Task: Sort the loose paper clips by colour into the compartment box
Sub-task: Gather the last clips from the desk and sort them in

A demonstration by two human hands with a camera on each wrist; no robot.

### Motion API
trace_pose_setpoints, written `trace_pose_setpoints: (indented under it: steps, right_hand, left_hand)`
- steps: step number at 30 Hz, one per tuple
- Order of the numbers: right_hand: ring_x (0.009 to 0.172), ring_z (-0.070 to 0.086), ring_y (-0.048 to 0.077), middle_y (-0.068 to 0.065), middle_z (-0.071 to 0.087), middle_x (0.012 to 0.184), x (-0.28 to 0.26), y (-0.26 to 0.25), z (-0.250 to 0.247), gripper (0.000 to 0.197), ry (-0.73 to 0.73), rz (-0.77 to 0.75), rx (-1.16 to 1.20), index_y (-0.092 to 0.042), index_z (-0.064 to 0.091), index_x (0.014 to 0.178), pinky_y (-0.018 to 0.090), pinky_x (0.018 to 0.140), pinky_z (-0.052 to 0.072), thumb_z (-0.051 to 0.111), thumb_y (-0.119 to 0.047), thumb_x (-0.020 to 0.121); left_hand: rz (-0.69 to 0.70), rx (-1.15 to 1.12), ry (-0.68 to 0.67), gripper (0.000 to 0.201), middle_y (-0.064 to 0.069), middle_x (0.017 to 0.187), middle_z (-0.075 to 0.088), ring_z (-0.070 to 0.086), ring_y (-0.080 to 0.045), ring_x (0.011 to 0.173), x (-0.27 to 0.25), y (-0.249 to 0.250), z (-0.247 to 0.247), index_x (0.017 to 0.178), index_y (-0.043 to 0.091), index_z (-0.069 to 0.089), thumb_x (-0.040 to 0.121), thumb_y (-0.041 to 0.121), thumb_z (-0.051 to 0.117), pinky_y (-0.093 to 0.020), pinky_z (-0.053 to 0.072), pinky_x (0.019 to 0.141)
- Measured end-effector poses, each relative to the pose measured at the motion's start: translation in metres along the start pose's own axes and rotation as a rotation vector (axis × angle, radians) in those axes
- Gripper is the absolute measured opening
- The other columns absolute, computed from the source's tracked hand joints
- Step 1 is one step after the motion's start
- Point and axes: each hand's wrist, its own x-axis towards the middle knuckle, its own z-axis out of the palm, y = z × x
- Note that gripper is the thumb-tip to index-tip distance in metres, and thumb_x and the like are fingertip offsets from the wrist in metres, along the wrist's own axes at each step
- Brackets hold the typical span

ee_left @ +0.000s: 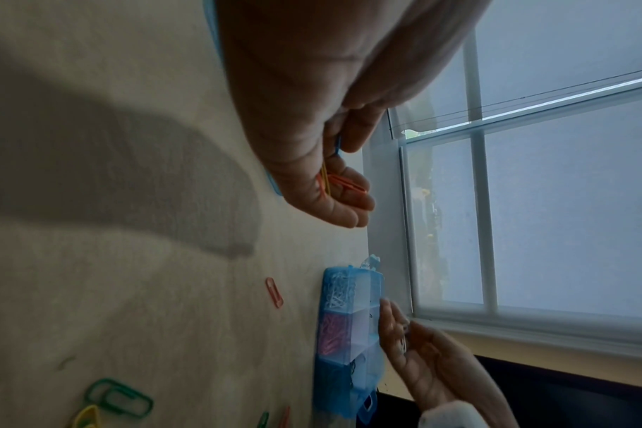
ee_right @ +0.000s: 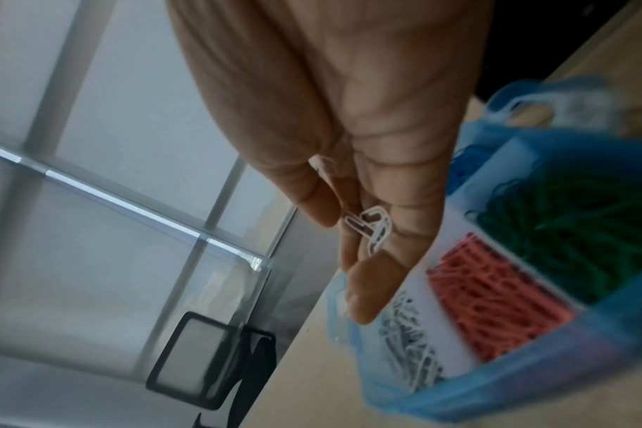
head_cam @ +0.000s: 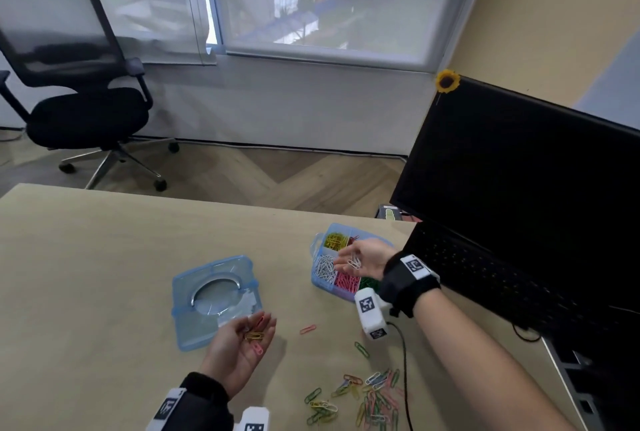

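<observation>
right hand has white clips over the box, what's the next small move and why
Probably tip the right hand a little toward the person's left and let its white clips fall into the white compartment. The hand is palm up over the box, the clips lie loose on the fingers, and that compartment, already holding white clips, sits just beside the fingertips.

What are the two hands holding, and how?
The right hand carries white paper clips on its cupped fingers, above the compartment box. The left hand cradles pink and yellow clips in its upturned palm.
</observation>
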Motion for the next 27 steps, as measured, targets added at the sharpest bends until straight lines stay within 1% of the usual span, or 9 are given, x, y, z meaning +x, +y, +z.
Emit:
trace_pose_setpoints:
  steps: [3, 7, 9, 13, 15, 18, 21, 25, 27]
  right_hand:
    - [0.084, 0.059, 0.033, 0.024, 0.056, 0.099, 0.002, -0.012, 0.021, 0.027, 0.003, -0.026, -0.084, 0.003, 0.046, 0.121, 0.031, 0.065, 0.052, 0.033, -0.001, 0.098]
    - [0.124, 0.046, 0.043, 0.030, 0.041, 0.138, -0.005, -0.016, 0.022, 0.044, -0.013, -0.041, -0.172, 0.008, 0.029, 0.141, 0.043, 0.088, 0.044, 0.033, -0.011, 0.102]
    - [0.114, 0.053, 0.037, 0.024, 0.051, 0.129, -0.021, -0.014, 0.018, 0.038, 0.028, -0.133, -0.141, 0.005, 0.040, 0.134, 0.042, 0.085, 0.048, 0.040, -0.012, 0.101]
    - [0.076, 0.060, 0.017, 0.009, 0.067, 0.093, -0.078, 0.003, 0.025, 0.014, 0.000, -0.439, -0.229, -0.006, 0.067, 0.097, 0.026, 0.067, 0.049, 0.053, -0.003, 0.093]
    - [0.073, 0.063, 0.010, 0.002, 0.071, 0.086, -0.103, 0.020, 0.034, 0.015, -0.040, -0.576, -0.394, -0.012, 0.072, 0.092, 0.019, 0.066, 0.050, 0.060, -0.004, 0.089]
    - [0.085, 0.064, 0.008, -0.001, 0.068, 0.092, -0.117, 0.049, 0.045, 0.020, 0.042, -0.797, -0.651, -0.017, 0.075, 0.099, 0.018, 0.080, 0.051, 0.064, -0.006, 0.087]
    - [0.091, 0.059, 0.011, 0.000, 0.060, 0.095, -0.118, 0.065, 0.049, 0.024, 0.153, -0.948, -0.801, -0.018, 0.074, 0.106, 0.018, 0.085, 0.047, 0.068, -0.009, 0.084]
    - [0.084, 0.057, 0.012, 0.000, 0.059, 0.088, -0.119, 0.065, 0.044, 0.009, 0.237, -0.918, -0.834, -0.015, 0.076, 0.090, 0.023, 0.080, 0.048, 0.072, -0.013, 0.082]
    - [0.082, 0.055, 0.010, -0.003, 0.058, 0.089, -0.123, 0.062, 0.042, 0.003, 0.282, -0.913, -0.847, -0.016, 0.071, 0.085, 0.019, 0.076, 0.045, 0.069, -0.014, 0.085]
  left_hand:
    - [-0.012, 0.009, -0.011, 0.029, -0.019, 0.070, 0.068, 0.068, -0.030, 0.069, 0.001, -0.002, 0.004, 0.093, -0.007, 0.056, 0.100, 0.008, 0.032, -0.035, 0.057, 0.056]
    - [-0.044, 0.025, -0.101, 0.036, -0.026, 0.104, 0.066, 0.069, -0.035, 0.084, -0.002, -0.002, 0.012, 0.108, -0.012, 0.056, 0.101, 0.011, 0.029, -0.038, 0.058, 0.065]
    - [-0.052, 0.027, -0.171, 0.039, -0.028, 0.113, 0.064, 0.071, -0.035, 0.086, -0.007, -0.001, 0.020, 0.112, -0.013, 0.055, 0.101, 0.012, 0.028, -0.039, 0.056, 0.073]
    - [-0.073, 0.049, -0.318, 0.043, -0.029, 0.119, 0.062, 0.065, -0.035, 0.103, -0.021, -0.002, 0.041, 0.118, -0.012, 0.053, 0.101, 0.016, 0.025, -0.037, 0.053, 0.082]
    - [-0.088, 0.079, -0.375, 0.044, -0.029, 0.120, 0.061, 0.064, -0.035, 0.107, -0.027, -0.005, 0.049, 0.120, -0.010, 0.053, 0.101, 0.017, 0.024, -0.038, 0.051, 0.086]
    - [-0.106, 0.120, -0.443, 0.050, -0.027, 0.119, 0.062, 0.068, -0.031, 0.100, -0.035, -0.012, 0.058, 0.117, -0.011, 0.061, 0.100, 0.017, 0.024, -0.038, 0.050, 0.091]
    - [-0.129, 0.122, -0.497, 0.050, -0.028, 0.119, 0.061, 0.069, -0.032, 0.095, -0.043, -0.017, 0.062, 0.113, -0.015, 0.062, 0.097, 0.015, 0.025, -0.040, 0.057, 0.083]
    - [-0.160, 0.165, -0.485, 0.045, -0.032, 0.114, 0.062, 0.071, -0.033, 0.083, -0.047, -0.020, 0.065, 0.118, -0.017, 0.054, 0.097, 0.014, 0.028, -0.036, 0.059, 0.057]
    - [-0.147, 0.164, -0.450, 0.043, -0.032, 0.109, 0.064, 0.071, -0.033, 0.079, -0.046, -0.021, 0.067, 0.118, -0.016, 0.053, 0.099, 0.014, 0.028, -0.041, 0.060, 0.062]
